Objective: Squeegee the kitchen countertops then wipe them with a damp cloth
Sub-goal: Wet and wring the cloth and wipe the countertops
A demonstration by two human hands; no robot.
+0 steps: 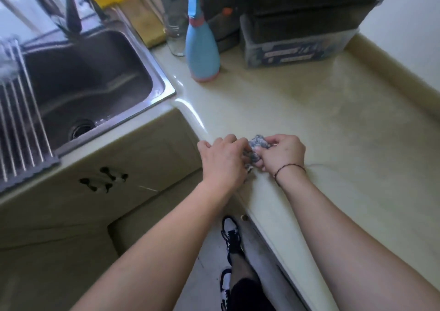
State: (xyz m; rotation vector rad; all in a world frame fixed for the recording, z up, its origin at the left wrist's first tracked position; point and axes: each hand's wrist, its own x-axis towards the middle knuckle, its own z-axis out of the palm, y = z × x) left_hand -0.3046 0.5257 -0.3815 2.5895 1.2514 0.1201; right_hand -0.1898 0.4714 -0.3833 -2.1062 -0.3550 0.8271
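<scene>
Head view, cloth stage of the task. Both hands meet at the front edge of the tabletop [321,110], just past the corner by the sink [90,82]. The left hand [223,160] and the right hand [282,154] each pinch the bunched blue-and-white cloth [258,144]; each grip is clenched on the fabric, which lies between them at the edge, apparently touching the surface. The bunching suggests the cloth is being gathered or refolded, not swept.

The squeegee [201,48], blue with a pink trim, stands upright at about 11 o'clock from the hands, well apart, in nobody's grip; set aside like this, it suggests the squeegee pass is finished. Faint dull streaks show toward 1 o'clock, though whether they are moisture or glare cannot be told.

What is left, by this judgement: wiping the open surface toward 12 and 2 o'clock, up to the clear storage box [292,48] and the glass jar [176,36] at the back.
</scene>
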